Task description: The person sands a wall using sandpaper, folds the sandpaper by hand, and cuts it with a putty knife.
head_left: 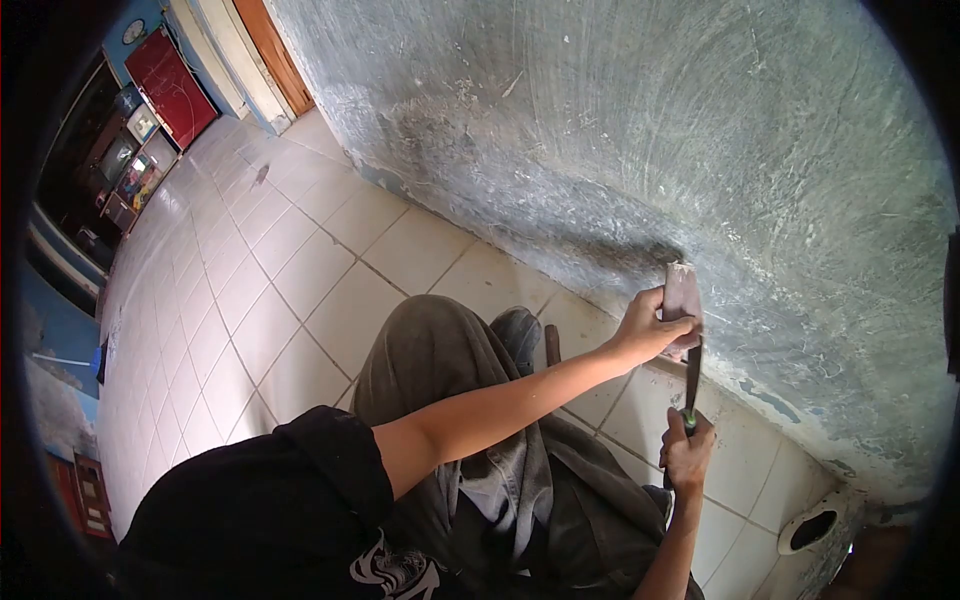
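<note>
Against the lower part of the grey wall (640, 130), my left hand (648, 328) grips a flat brownish-grey block (682, 292), thumb across its face and fingers behind it. In my right hand (688, 452), fingers closed round a black-and-green handle, is a knife (693, 378) with a dark blade pointing up. The blade's upper end meets or overlaps the block's lower edge; whether it cuts into it I cannot tell. A rough, pale top edge shows on the block.
White floor tiles (300, 250) run along the wall. Beside my shoe (518, 335) lies a brown stick-like piece (552, 345). A pale round opening (808, 530) sits at the lower right. Far left are a red panel (170, 85) and shelves with items (140, 180).
</note>
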A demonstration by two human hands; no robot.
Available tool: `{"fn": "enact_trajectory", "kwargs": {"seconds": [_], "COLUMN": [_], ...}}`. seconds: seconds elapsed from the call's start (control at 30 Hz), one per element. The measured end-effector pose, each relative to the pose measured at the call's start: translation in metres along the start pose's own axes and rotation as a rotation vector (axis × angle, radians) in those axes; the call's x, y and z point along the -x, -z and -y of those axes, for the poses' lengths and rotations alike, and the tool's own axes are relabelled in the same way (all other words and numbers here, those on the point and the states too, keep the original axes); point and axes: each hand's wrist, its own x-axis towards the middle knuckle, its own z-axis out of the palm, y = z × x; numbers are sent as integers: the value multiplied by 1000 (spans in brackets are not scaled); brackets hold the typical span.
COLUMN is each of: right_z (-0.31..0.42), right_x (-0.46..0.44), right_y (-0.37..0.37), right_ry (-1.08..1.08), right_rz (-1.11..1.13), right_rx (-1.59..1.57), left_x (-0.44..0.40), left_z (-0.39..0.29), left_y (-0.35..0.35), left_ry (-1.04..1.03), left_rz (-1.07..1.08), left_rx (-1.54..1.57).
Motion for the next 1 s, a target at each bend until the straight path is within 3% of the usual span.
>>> {"fn": "enact_trajectory", "kwargs": {"seconds": [0.03, 0.1, 0.13, 0.17, 0.27, 0.33, 0.47, 0.63, 1.0], "right_z": [2, 15, 23, 31, 17, 11, 5, 5, 9], "right_x": [1, 1, 1, 1, -5, -5, -8, -5, -5], "right_y": [1, 10, 18, 27, 42, 42, 32, 23, 19], "right_ry": [27, 106, 171, 130, 59, -145, -293, -243, -188], "right_rz": [7, -35, -74, -101, -155, -67, 226, 354, 204], "right_rx": [-68, -440, -567, -640, -611, -327, -33, 8, 35], "left_x": [-3, -7, -4, -3, 4, 2, 2, 4, 2], "left_z": [9, 30, 26, 22, 7, 10, 0, -1, -1], "left_y": [6, 16, 12, 7, -3, -4, -4, -3, 2], "left_ry": [0, -172, 21, 18, -8, -57, -88, -48, 54], "left_rz": [-3, -170, -149, -144, -16, -9, -7, -2, 18], "left_rx": [-1, -397, -211, -209, -138, -120, -47, -24, 51]}}
